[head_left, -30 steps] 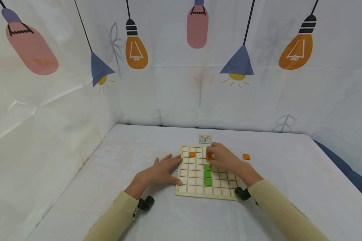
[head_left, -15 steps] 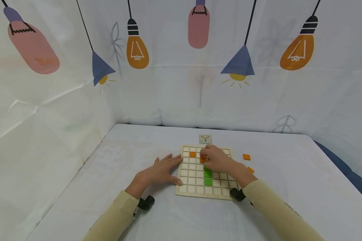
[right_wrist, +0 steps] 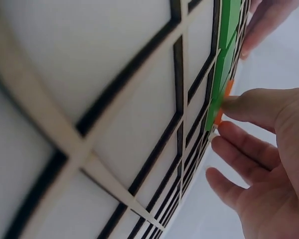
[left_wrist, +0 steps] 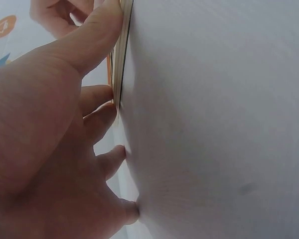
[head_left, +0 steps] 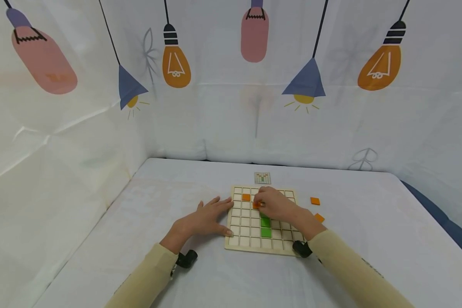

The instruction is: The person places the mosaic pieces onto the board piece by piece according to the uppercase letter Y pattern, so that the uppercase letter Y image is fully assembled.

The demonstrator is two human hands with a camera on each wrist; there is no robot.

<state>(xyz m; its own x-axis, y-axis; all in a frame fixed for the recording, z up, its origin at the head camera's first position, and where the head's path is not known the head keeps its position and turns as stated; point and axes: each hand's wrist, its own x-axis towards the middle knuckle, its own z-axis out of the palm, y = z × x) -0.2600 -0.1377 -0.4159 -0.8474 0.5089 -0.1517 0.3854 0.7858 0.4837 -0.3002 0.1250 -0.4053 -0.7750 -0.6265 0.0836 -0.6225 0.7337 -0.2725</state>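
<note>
Tabletop (head_left: 215,282), one board (head_left: 245,230), two hands (head_left: 205,217) (head_left: 277,205): left splayed, right clamped on one orange tile (head_left: 256,205).

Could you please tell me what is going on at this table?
A person is placing tiles on a gridded board. The right hand pinches an orange tile at the board; whether it is seated is hard to tell. The left hand touches the board's left edge. Another orange tile and a column of green tiles lie in the grid. Two loose orange tiles sit to the right, and a small patterned card lies beyond the board.
</note>
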